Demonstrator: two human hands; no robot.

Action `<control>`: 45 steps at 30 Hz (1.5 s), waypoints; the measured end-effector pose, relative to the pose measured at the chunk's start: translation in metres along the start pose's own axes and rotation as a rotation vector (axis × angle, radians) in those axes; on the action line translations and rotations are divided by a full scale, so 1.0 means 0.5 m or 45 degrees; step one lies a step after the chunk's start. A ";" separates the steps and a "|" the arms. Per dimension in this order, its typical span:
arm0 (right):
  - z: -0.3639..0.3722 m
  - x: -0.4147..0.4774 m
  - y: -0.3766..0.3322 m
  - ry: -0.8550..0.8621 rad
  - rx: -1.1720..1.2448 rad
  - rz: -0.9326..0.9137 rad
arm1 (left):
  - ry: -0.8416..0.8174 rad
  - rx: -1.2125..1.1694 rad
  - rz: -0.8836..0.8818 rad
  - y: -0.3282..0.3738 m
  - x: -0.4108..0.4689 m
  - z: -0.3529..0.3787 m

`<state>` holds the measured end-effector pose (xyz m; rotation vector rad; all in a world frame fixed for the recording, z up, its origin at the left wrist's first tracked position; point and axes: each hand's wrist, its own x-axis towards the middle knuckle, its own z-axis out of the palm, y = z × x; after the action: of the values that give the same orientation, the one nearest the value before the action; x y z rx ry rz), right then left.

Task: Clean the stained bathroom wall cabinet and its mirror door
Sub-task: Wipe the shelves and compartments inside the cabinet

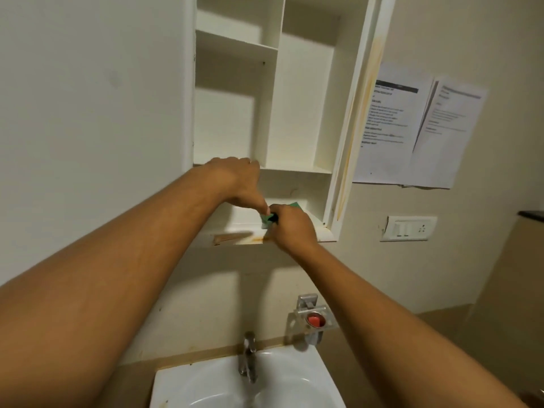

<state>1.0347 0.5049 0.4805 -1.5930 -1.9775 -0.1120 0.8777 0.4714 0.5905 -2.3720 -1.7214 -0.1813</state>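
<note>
While my right hand (pixel 290 228) grips green scrub pad (pixel 265 218) on cabinet (pixel 294 113) bottom shelf, left hand (pixel 238 184) touches pad, hold unclear; orange stains on front lip (pixel 253 238) and mirror door (pixel 365 92) edge remain: early stage.

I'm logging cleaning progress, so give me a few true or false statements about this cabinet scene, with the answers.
1. The cabinet door is shut. False: it stands open, swung to the right.
2. The right hand grips a green scrub pad at the bottom shelf. True.
3. Bottles fill the upper shelves. False: no bottles show there.
4. Orange stains run down the door's edge. True.
</note>
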 end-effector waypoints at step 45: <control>-0.113 0.089 0.044 -0.306 -1.529 -0.480 | 0.131 -0.119 0.027 -0.011 0.043 0.031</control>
<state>1.0721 0.5262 0.5421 -1.8639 -2.5492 -1.5609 0.8790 0.4967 0.5805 -2.3989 -1.6748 -0.3816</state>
